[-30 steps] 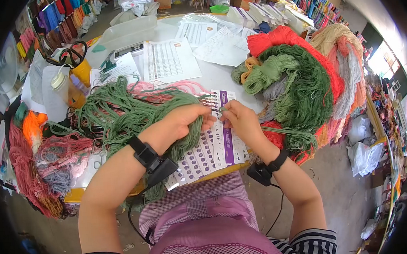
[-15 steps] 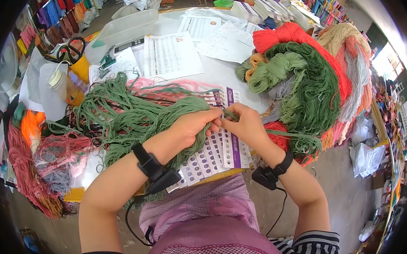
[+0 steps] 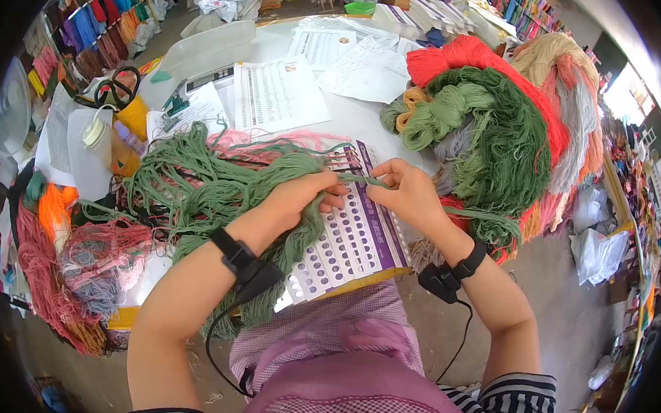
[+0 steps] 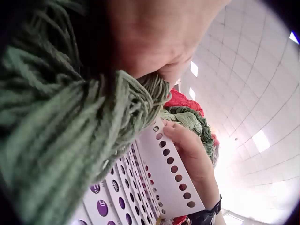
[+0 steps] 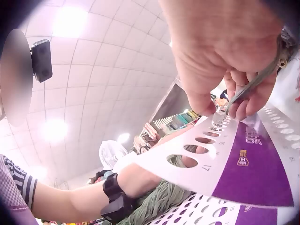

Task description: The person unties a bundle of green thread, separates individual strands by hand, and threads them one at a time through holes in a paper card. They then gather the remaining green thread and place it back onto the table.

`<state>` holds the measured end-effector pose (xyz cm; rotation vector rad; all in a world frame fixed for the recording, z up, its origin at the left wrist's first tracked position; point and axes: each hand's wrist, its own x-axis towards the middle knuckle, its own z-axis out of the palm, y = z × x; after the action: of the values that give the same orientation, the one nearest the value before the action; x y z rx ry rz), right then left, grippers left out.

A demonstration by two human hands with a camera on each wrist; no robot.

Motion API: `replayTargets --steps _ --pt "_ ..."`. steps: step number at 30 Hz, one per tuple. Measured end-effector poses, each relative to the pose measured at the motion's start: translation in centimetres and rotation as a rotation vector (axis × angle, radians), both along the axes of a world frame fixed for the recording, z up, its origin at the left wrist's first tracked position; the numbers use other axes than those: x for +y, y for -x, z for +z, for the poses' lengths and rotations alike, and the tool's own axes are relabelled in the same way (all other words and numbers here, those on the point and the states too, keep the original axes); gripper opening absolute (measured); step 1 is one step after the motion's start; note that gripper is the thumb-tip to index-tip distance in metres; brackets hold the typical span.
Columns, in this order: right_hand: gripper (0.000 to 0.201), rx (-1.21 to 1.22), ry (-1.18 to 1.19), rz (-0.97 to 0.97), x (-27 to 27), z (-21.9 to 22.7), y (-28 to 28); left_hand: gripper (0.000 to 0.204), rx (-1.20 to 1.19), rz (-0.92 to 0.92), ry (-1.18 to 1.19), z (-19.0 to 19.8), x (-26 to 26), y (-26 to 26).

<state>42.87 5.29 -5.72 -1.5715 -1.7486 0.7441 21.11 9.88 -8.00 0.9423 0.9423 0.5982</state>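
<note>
A thick hank of sage-green yarn (image 3: 202,176) spreads over the left of the table, its near end hanging at the front edge. My left hand (image 3: 296,201) holds part of this hank, which bunches below the palm in the left wrist view. To the right, my right hand (image 3: 408,195) pinches a thin green strand (image 5: 255,84) that stretches between the two hands. Under them lies a stack of white-and-purple cards (image 3: 380,230) punched with rows of round holes. The top card (image 5: 258,173) is lifted and tilted in the right wrist view, close below the right fingers.
Hanks of red yarn (image 3: 461,54) and dark green yarn (image 3: 517,126) lie to the right. Pink yarn (image 3: 97,248) is heaped at the left edge. Behind are printed sheets (image 3: 276,97), a yellow cup (image 3: 135,116) with scissors (image 3: 119,87), a bottle and a clear plastic tray (image 3: 210,48).
My right hand first came up to the left fingertips, then drew back right, and the green strand now stretches between them. The top card has turned slightly.
</note>
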Motion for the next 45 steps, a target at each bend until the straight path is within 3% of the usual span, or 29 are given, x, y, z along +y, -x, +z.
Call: replayTargets --steps 7,14,17,21,23,24,27,29,30,32,35,38,39,45 --pt "0.04 -0.045 -0.021 -0.013 0.0 0.4 0.8 0.033 -0.062 -0.086 -0.068 0.3 -0.7 -0.7" --pt "0.038 -0.038 -0.055 -0.019 0.0 0.1 0.9 0.032 -0.085 -0.03 0.004 1.2 -1.1 -0.8" --pt "0.038 -0.039 -0.048 -0.018 0.1 0.1 1.1 0.029 -0.055 -0.024 -0.134 0.1 -1.0 -0.6" --pt "0.038 -0.143 -0.006 -0.04 0.5 -0.9 1.0 0.016 -0.261 0.201 0.001 2.6 0.2 2.2" --pt "0.042 -0.153 0.007 -0.036 0.5 -1.1 1.0 0.027 -0.431 0.031 0.039 3.8 1.1 4.1" --pt "0.047 -0.17 0.021 -0.021 0.5 -1.2 1.1 0.027 -0.432 0.033 0.038 4.5 1.0 3.9" --pt "0.06 -0.2 0.106 -0.009 0.0 -0.3 1.7 0.052 -0.076 -0.267 -0.063 5.3 0.1 1.6" --pt "0.065 -0.194 -0.009 0.02 0.4 -1.8 1.4 0.044 0.146 -0.312 -0.167 3.6 -0.7 -1.1" --pt "0.07 -0.179 -0.12 0.041 0.5 -2.4 1.3 0.044 0.142 -0.306 -0.165 2.5 -0.4 -2.1" --pt "0.069 -0.203 -0.043 0.054 0.3 -1.6 1.2 0.034 0.204 -0.435 -0.272 0.6 0.2 -3.2" --pt "0.065 -0.246 0.082 0.074 0.6 -0.9 1.1 0.026 0.353 -0.441 -0.362 2.7 0.4 -2.0" --pt "0.06 -0.245 0.145 0.087 1.5 -0.9 0.7 0.043 0.296 -0.18 -0.32 4.0 -0.3 1.8" --pt "0.058 -0.229 0.165 0.091 1.5 -1.0 0.6 0.047 0.484 -0.154 -0.277 4.6 0.3 3.6" --pt "0.059 -0.253 0.178 0.085 1.6 -0.8 0.7 0.037 0.39 0.2 -0.185 7.4 -1.6 15.7"
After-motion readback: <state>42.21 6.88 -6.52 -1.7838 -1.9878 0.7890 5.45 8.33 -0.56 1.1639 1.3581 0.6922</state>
